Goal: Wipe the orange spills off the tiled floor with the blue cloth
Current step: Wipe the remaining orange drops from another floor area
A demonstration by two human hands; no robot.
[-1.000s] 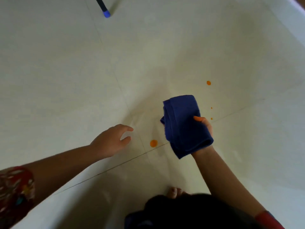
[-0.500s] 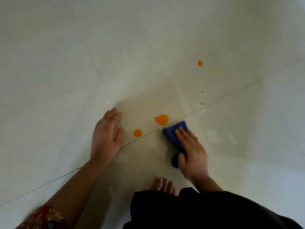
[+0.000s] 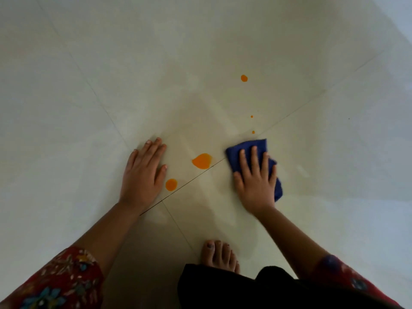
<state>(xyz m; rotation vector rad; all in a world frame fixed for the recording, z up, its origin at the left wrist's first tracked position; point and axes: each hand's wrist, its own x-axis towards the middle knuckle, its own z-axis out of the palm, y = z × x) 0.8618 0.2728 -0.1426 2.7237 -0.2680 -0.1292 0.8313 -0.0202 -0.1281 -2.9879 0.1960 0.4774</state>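
**Flat hand on the blue cloth, spills alongside**

The pale tiled floor [image 3: 89,108] fills the view, its thin joints crossing near the middle. A dark garment [image 3: 245,291] sits at 6 o'clock. The left hand [image 3: 142,175] lies flat on the floor at 9 o'clock of the middle, grip released, fingers straight. The right hand [image 3: 255,181] presses on the blue cloth [image 3: 256,144] at 3 o'clock, fingers spread and straight, grip released, not clenched. The folded cloth lies on the floor under that palm, showing past the fingertips and the little-finger side. A bare foot [image 3: 219,256] pokes out above the garment. The biggest orange spill [image 3: 201,161] lies between the hands, at 9 o'clock of the cloth, not touching it. A smaller round spill [image 3: 171,184] sits just beside the left thumb. A drop [image 3: 244,78] lies at 12 o'clock of the cloth, well apart, with two tiny specks [image 3: 251,116] between them.
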